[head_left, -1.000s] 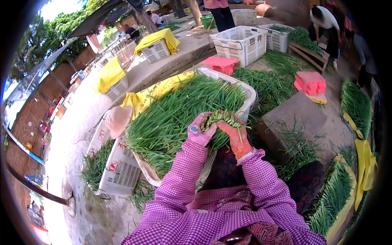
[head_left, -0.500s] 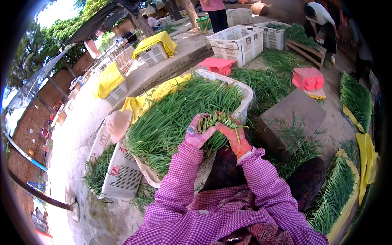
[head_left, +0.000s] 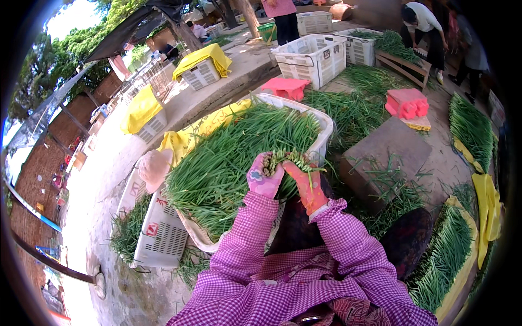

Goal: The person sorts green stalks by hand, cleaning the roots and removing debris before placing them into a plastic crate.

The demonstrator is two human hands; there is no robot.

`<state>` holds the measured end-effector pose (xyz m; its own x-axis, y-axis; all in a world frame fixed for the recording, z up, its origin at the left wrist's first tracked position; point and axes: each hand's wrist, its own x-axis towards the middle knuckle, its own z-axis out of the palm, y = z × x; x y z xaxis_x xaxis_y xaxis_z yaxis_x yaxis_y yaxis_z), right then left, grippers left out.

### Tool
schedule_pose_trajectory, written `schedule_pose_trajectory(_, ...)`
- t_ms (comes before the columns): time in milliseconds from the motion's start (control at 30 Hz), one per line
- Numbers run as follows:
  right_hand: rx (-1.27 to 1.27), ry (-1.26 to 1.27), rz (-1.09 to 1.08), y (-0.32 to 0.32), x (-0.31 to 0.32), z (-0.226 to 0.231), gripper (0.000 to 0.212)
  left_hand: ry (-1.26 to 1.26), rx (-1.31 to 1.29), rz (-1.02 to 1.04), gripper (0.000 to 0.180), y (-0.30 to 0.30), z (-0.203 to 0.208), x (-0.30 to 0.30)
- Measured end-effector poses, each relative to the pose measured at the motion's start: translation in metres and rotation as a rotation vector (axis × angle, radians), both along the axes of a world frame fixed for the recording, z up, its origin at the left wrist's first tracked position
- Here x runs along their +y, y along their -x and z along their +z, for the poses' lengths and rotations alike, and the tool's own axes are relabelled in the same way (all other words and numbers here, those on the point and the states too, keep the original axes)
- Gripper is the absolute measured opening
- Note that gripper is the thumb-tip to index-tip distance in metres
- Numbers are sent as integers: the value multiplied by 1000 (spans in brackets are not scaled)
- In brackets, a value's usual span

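My left hand [head_left: 263, 181], in a pink patterned glove, is closed around one side of a bunch of chives [head_left: 291, 157], its pale cut ends turned up toward me. On the other side, my right hand [head_left: 309, 189], in an orange-red glove, grips the same bunch with its thumb near the ends. A few loose blades stick out by the right fingers. Below and beyond my hands lies a heap of long green chives [head_left: 231, 152], filling a large white plastic crate [head_left: 328, 126]. The lower part of the held bunch is hidden by my hands.
A yellow sheet [head_left: 175, 145] and a pale hat [head_left: 155, 168] lie at the crate's left edge. On the right are a brown block [head_left: 389, 155], red stools [head_left: 406, 103] and rows of chives [head_left: 443, 255]. A person [head_left: 425, 27] bends over at the far right.
My hands still grip the bunch, with the right fingers shifted slightly along its ends. The whole view has moved a little. More of another person shows at the far right edge.
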<state>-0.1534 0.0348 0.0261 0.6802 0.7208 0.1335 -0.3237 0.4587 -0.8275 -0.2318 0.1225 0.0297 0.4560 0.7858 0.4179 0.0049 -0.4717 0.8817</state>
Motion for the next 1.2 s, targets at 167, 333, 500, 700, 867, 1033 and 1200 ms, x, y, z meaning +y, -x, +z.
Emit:
schedule_pose_trajectory(167,49,57,-74,1,11,-16,45,185,-138,122,28,-6,9,11)
schedule_pose_trajectory(333,-18,-7,-24,-3,-2,-4,42,213,-207,-19,31,3,6,30)
schedule_pose_trajectory(500,-40,2,27,-2,1,5,42,89,-56,-255,39,10,-1,27)
schedule_pose_trajectory(700,-118,-96,34,-4,9,-6,42,224,-20,-383,50,13,-3,27)
schedule_pose_trajectory(867,66,54,-44,8,15,-11,37,195,-121,-299,28,15,-8,20)
schedule_pose_trajectory(1033,23,-5,-80,-7,8,-5,31,187,-242,-158,17,19,5,18)
schedule_pose_trajectory(1200,-212,-42,-211,-67,-32,13,27,615,-691,24,16,44,38,68)
